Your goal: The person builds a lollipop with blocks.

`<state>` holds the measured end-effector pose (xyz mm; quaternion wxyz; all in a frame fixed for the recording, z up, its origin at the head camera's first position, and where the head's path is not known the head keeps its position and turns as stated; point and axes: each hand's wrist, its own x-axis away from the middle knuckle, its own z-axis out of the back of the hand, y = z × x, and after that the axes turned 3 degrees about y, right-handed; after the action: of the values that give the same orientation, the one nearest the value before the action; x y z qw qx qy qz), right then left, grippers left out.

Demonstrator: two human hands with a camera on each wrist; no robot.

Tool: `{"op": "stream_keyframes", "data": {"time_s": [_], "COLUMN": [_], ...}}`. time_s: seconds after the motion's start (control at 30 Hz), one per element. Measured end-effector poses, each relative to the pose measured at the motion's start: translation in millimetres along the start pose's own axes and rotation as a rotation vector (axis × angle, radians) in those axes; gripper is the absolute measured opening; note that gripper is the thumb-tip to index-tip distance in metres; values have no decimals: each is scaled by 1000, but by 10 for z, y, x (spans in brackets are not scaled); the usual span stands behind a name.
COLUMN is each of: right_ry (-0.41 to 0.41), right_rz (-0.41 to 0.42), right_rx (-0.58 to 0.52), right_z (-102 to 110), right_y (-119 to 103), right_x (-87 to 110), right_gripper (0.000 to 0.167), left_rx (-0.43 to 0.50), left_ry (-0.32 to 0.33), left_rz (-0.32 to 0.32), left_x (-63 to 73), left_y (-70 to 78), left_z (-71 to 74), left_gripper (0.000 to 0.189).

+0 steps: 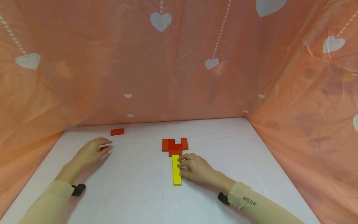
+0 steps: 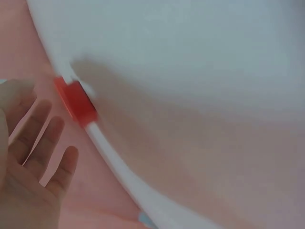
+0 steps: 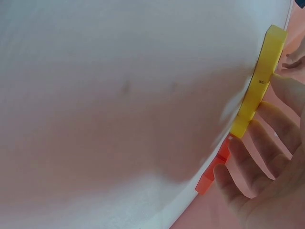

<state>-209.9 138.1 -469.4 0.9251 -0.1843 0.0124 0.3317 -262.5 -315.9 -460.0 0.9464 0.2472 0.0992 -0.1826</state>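
Note:
My left hand point(image 1: 90, 152) hovers at the left of the table, its fingers loosely spread. A small red block point(image 1: 103, 149) shows between its thumb and fingers in the head view; in the left wrist view, red blocks point(image 2: 78, 102) appear past the fingertips, apart from them. At mid-table, my right hand point(image 1: 198, 168) has its extended fingertips right at the right side of a straight yellow strip point(image 1: 176, 174), which has a seam near its far end. Just beyond the strip sits a cluster of flat red blocks point(image 1: 175, 152), laid side by side.
Another red block point(image 1: 117, 131) lies alone near the table's back left. The white tabletop point(image 1: 134, 193) is bordered by a pink curtain point(image 1: 181, 102) with white hearts at the back and both sides. Each wrist wears a small black device.

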Motion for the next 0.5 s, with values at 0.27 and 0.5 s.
{"op": "stream_keyframes", "data": {"time_s": [0.27,0.5], "right_ry": [-1,-2], "right_rz": [-5,-8], "right_rx": [-15,-14], "right_z": [6,8], "right_y": [0,-2], "right_x": [0,3], "right_gripper": [31,31], "left_rx": [8,-7], "left_ry": [-78,-94], "left_rz": [57,90], "left_x": [115,148], "left_y": [-145,-178], "left_z": [80,92], "left_gripper": [37,37]}}
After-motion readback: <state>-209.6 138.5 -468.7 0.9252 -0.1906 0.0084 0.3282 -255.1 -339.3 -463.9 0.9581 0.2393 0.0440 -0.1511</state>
